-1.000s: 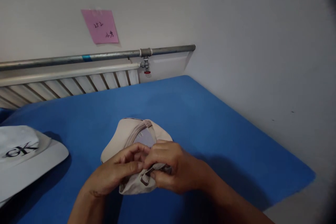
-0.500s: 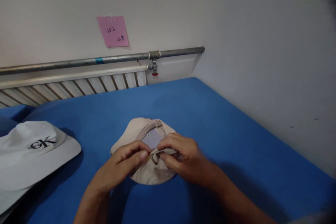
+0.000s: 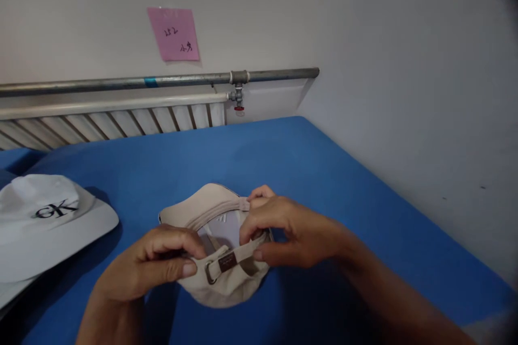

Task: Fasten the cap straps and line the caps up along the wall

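Beige cap [image 3: 210,210] lies upturned at lower centre on the blue tabletop [image 3: 324,183], exposing its strap [image 3: 238,256] | left hand [image 3: 149,267] pinches buckle [image 3: 210,271] end | right hand [image 3: 291,229] grips strap's other end, keeping it taut | white cap [image 3: 48,226] rests at left edge

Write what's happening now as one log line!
left hand: grips beige cap strap by buckle | right hand: pinches strap | white cap: left, untouched

Left hand [image 3: 156,267] and right hand [image 3: 283,229] spread apart, strap [image 3: 229,260] now stretched across beige cap [image 3: 214,285] opening.
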Action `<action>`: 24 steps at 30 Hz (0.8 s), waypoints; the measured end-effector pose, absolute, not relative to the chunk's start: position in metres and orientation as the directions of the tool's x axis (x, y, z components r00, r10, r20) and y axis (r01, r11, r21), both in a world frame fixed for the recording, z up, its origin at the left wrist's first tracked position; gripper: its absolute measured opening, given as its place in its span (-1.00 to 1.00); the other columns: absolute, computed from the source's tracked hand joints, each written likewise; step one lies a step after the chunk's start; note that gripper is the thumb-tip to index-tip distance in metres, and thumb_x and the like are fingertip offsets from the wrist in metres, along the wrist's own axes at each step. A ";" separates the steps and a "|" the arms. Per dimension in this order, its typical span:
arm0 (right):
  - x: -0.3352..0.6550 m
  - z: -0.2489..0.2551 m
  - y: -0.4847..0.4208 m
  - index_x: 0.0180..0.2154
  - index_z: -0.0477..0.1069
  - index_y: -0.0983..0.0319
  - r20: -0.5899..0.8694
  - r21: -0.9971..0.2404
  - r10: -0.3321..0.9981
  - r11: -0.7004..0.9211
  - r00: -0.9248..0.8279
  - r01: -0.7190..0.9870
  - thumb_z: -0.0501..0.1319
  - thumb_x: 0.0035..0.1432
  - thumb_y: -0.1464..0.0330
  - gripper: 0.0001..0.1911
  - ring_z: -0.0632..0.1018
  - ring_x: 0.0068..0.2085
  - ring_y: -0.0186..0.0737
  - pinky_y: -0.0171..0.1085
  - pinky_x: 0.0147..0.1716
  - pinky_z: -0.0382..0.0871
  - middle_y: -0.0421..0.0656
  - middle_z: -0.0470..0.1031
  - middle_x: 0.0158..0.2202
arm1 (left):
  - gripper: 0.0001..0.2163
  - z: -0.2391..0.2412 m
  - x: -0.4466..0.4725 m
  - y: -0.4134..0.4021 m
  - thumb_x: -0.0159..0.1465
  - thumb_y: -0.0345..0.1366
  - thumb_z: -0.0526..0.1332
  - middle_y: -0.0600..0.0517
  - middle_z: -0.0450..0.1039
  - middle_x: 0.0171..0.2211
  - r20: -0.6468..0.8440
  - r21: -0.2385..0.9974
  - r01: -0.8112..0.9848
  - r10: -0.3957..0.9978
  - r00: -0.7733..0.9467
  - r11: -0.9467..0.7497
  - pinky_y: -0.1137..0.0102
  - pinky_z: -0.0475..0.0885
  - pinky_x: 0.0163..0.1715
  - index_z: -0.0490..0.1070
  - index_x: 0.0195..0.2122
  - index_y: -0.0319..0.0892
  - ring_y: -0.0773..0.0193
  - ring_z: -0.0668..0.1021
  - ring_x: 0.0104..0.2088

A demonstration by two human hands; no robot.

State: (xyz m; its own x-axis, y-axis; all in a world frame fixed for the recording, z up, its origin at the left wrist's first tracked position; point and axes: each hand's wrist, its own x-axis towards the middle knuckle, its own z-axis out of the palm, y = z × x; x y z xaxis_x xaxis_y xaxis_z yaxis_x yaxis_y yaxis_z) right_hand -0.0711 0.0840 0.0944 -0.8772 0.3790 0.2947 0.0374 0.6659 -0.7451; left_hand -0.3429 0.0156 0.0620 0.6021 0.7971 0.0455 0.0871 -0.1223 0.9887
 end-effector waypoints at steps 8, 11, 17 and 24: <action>-0.060 0.067 0.090 -0.33 0.52 0.23 0.189 -0.981 0.632 0.091 -0.751 -0.171 0.36 -0.05 0.42 -0.85 0.46 -0.28 -0.31 -0.30 -0.26 0.28 -0.22 0.48 -0.36 | -0.81 0.066 -0.336 0.014 0.18 -0.16 0.28 0.05 0.43 -0.46 -0.015 0.999 0.045 0.787 0.617 -0.016 0.53 0.29 -0.52 0.51 -0.26 -0.14 0.37 0.42 -0.48; -0.061 0.067 0.088 -0.34 0.52 0.22 0.201 -0.968 0.641 0.011 -0.741 -0.252 0.37 -0.06 0.44 -0.85 0.47 -0.32 -0.34 -0.32 -0.30 0.29 -0.24 0.48 -0.39 | -0.84 0.073 -0.327 0.015 0.20 -0.19 0.27 0.07 0.41 -0.51 0.044 0.991 0.069 0.756 0.654 -0.118 0.52 0.27 -0.53 0.53 -0.26 -0.12 0.37 0.40 -0.51; -0.062 0.056 0.103 -0.27 0.53 0.19 0.249 -0.968 0.767 0.185 -0.592 -0.167 0.15 0.07 0.53 -0.76 0.51 -0.15 -0.25 -0.20 -0.05 0.31 -0.19 0.56 -0.28 | -0.82 0.066 -0.333 0.015 0.24 -0.16 0.20 0.07 0.37 -0.50 0.346 0.933 -0.140 0.725 0.595 -0.331 0.46 0.33 -0.45 0.49 -0.34 -0.16 0.34 0.45 -0.47; -0.078 0.030 0.109 -0.04 0.45 0.14 0.241 -0.931 0.705 0.363 -0.667 0.048 0.18 0.09 0.50 -0.62 0.39 0.14 -0.19 -0.09 0.16 0.16 -0.12 0.42 0.09 | -0.79 0.050 -0.338 0.014 0.26 -0.14 0.12 0.12 0.36 -0.50 0.624 0.745 -0.531 0.704 0.339 -0.404 0.52 0.31 -0.55 0.34 -0.41 -0.16 0.48 0.39 -0.59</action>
